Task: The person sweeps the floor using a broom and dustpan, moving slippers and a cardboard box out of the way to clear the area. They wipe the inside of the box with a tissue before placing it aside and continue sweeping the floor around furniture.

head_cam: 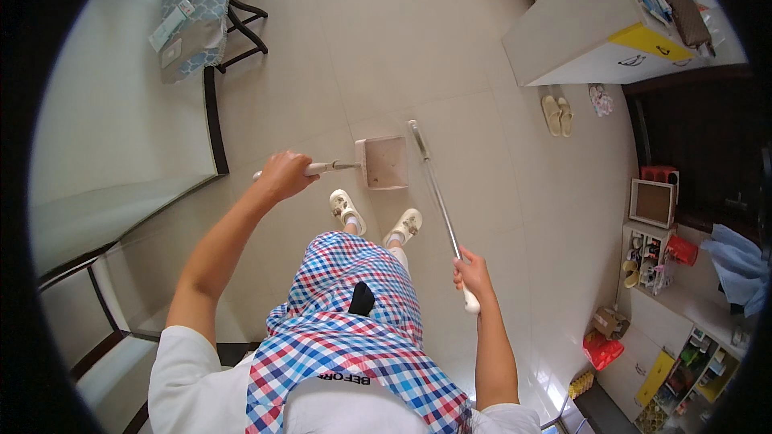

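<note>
My left hand (284, 175) grips the pale handle of a long-handled dustpan (386, 163). The pan lies on the tiled floor just beyond my feet, with a few small dark bits in it. In my right hand (473, 277) is the metal pole of a broom (442, 205), held near its white grip end. The narrow broom head (417, 137) is at the floor, a little right of the dustpan and apart from it.
A glass-like panel with a dark edge (216, 126) and a folding-legged table or board (196, 18) stand left. At right are a cabinet (573, 36), beige slippers (556, 116), a shelf with shoes (640, 259) and a red bag (603, 349).
</note>
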A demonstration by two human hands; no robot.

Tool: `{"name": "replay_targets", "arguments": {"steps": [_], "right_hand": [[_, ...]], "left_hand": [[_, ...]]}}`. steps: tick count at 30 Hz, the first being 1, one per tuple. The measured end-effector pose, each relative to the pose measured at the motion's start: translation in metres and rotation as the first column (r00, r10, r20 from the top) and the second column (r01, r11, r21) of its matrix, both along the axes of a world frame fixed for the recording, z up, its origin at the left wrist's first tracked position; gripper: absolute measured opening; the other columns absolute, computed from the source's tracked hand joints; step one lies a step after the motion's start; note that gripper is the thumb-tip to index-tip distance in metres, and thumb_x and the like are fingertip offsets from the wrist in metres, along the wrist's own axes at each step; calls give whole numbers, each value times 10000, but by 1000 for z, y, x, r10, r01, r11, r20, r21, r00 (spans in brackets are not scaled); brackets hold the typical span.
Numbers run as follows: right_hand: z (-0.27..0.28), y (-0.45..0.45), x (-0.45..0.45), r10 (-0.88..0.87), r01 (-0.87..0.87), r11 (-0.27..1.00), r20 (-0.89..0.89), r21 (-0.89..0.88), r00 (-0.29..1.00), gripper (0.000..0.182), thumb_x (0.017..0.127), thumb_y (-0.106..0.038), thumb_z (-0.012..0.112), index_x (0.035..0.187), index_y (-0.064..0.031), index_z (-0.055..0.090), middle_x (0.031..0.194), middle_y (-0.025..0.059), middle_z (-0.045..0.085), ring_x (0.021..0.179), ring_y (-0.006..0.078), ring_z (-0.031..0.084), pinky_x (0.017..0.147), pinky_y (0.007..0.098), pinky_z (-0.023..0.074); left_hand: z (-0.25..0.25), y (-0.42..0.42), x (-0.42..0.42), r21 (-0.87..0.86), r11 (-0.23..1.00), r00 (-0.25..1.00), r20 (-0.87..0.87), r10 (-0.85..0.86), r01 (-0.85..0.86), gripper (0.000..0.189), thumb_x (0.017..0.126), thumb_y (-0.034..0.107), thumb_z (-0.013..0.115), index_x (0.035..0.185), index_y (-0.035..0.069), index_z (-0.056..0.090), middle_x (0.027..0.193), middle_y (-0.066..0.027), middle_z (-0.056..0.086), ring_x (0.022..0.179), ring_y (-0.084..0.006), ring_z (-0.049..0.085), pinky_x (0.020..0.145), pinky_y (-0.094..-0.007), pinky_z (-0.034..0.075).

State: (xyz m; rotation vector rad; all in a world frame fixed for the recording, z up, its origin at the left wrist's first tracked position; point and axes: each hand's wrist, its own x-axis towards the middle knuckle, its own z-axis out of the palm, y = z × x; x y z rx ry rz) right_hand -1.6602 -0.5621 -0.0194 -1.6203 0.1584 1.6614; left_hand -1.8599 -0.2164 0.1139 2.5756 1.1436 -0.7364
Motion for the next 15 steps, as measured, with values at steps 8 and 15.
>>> {"name": "replay_targets", "arguments": {"steps": [8,15], "right_hand": [[-94,31,-66,-32,32,999,70,6,997,538,784,-40,489,1277,-40,274,533,34,419,393,107,400,336,250,335],[10,9,-17,-14,21,998,-124,58,992,507,778,-50,519,1247,-27,326,534,43,444,392,103,420,332,248,346]], "left_hand": [[-14,-25,-8,19,993,992,55,117,-118,207,676,270,639,743,74,627,696,-128,602,650,-293,577,589,-384,454],[-20,-25,-50,40,980,977,94,193,-197,206,665,279,643,726,83,630,685,-117,596,657,-293,570,590,-388,450]]}}
